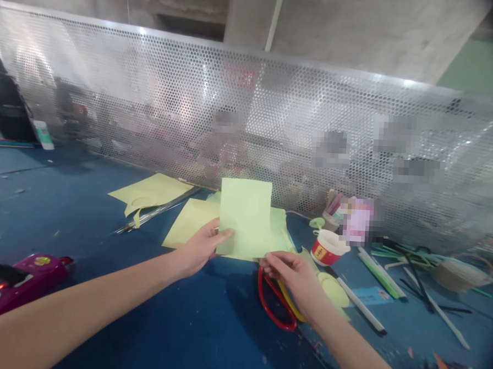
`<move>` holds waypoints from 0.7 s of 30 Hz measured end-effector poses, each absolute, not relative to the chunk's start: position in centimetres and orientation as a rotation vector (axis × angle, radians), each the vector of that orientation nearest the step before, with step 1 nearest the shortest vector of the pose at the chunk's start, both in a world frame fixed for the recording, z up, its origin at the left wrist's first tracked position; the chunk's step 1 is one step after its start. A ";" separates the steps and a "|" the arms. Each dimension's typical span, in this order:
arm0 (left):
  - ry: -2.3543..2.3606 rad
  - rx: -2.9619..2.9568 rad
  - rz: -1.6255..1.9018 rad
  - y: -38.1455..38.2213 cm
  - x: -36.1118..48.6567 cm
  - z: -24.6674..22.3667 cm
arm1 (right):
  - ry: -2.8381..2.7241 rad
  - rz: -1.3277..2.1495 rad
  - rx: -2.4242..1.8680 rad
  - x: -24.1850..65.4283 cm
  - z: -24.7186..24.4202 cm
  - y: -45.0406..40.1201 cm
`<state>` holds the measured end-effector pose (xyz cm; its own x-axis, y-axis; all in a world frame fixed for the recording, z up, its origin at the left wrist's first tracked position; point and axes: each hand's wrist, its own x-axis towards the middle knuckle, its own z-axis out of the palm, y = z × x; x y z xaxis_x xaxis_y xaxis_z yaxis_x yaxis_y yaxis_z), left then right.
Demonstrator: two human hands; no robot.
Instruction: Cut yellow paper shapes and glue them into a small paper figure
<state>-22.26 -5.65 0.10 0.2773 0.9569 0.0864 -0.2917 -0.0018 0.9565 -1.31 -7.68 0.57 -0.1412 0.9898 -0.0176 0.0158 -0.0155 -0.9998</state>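
A pale green sheet of paper stands raised in front of me. My left hand grips its lower left part, with the thumb across the front and the fingers behind. My right hand is closed in a pinch at the sheet's lower right corner. Beneath that hand lie a red handle loop and a yellow one, which look like scissors handles; the blades are hidden. More yellow-green paper lies flat on the blue table behind the raised sheet.
Left lie a cut paper sheet, thin metallic sticks and a purple power strip. A red-and-white cup, paper discs, a white-barrelled marker and a small basket stand or lie right. A perforated metal screen closes the back.
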 end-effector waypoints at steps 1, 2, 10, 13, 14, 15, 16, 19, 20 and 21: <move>0.766 1.147 1.145 -5.7 -22.3 0.1 | -1.330 1.302 -1.172 -1.3 0.7 -7.7; 0.768 1.145 1.141 -5.7 -22.3 0.1 | -1.343 1.287 -1.182 -1.3 0.8 -7.8; 0.765 1.131 1.134 -5.8 -22.2 0.1 | -1.429 1.132 -1.229 -1.1 0.8 -7.5; 0.746 1.131 1.138 -5.9 -22.2 0.0 | -1.427 1.106 -1.227 -1.1 0.8 -7.5; 0.741 1.132 1.144 -5.9 -22.2 0.0 | -1.427 1.109 -1.221 -1.1 0.8 -7.5; 0.742 1.135 1.150 -5.9 -22.2 0.0 | -1.421 1.114 -1.214 -1.1 0.8 -7.5; 0.746 1.139 1.157 -5.9 -22.2 -0.1 | -1.410 1.122 -1.211 -1.1 0.8 -7.5; 0.751 1.145 1.168 -5.9 -22.1 -0.1 | -1.384 1.138 -1.204 -1.2 0.9 -7.5; 0.745 1.140 1.171 -5.8 -22.1 -0.2 | -1.383 1.136 -1.207 -1.2 0.9 -7.5; 0.742 1.136 1.174 -5.8 -22.1 -0.2 | -1.389 1.129 -1.214 -1.2 0.9 -7.6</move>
<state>-22.09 -5.80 -0.21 0.2681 0.9579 0.1029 -0.3187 -0.0126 0.9478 -1.17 -7.55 0.93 -0.0667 0.9949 0.0761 0.1285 0.0842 -0.9881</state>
